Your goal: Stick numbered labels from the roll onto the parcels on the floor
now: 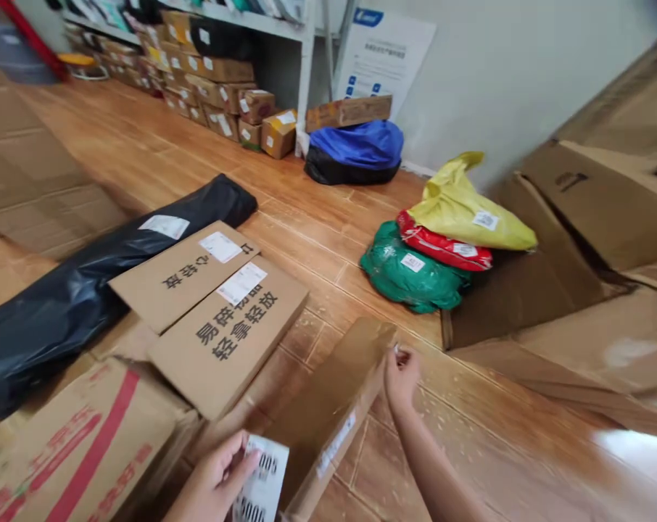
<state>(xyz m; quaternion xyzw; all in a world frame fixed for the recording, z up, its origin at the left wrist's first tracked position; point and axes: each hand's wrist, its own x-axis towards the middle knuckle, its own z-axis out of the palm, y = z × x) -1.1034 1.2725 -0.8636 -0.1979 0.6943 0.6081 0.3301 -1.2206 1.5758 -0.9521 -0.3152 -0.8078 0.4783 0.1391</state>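
Observation:
A long flat cardboard box [328,399] lies on the wooden floor in front of me. My right hand [400,373] grips its far corner with the fingers closed. My left hand [214,482], at the bottom edge of the view, pinches a white sheet of barcode labels [263,482] beside the box's near end. Two flat cartons with black printed characters [228,330] lie stacked just left of the long box.
A long black plastic parcel [89,275] lies at the left, above a red-striped carton [83,442]. Green, red and yellow bagged parcels [442,246] sit by a big open cardboard box [579,239] at the right. Shelves with small boxes [220,87] and a blue bag [358,148] stand behind.

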